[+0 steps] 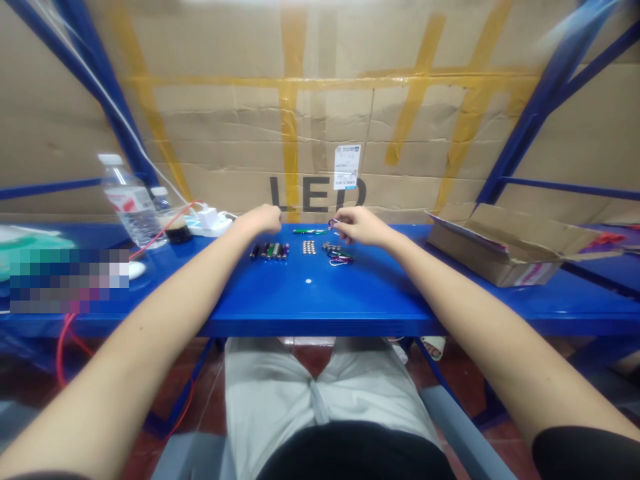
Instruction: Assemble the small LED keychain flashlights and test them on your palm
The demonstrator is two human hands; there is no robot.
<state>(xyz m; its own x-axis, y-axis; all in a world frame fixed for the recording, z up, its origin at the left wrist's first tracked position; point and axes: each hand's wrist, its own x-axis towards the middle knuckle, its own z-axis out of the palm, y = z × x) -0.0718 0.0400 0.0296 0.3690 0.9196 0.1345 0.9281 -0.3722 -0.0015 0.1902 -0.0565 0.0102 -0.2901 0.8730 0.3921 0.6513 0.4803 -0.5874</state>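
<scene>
My left hand (266,219) is closed, with its fingers curled at the back of the blue table; whatever it may hold is hidden. Just in front of it lies a row of small coloured cylinders (273,251), dark, green, silver and purple. My right hand (356,225) pinches a thin dark and white looped cord (332,224) between thumb and fingers. Below that hand is a small pile of similar cords (342,257), beside several small dark metal pieces (331,246). Between my hands lie a slim green pen-like stick (310,232) and a grid of small silver button-like pieces (309,247).
An open cardboard box (493,247) stands on the right. On the left are a water bottle (131,203), a small bottle of dark liquid (173,223), a white power strip (213,223) and a red cable (65,340). A large taped carton (240,147) forms the back wall.
</scene>
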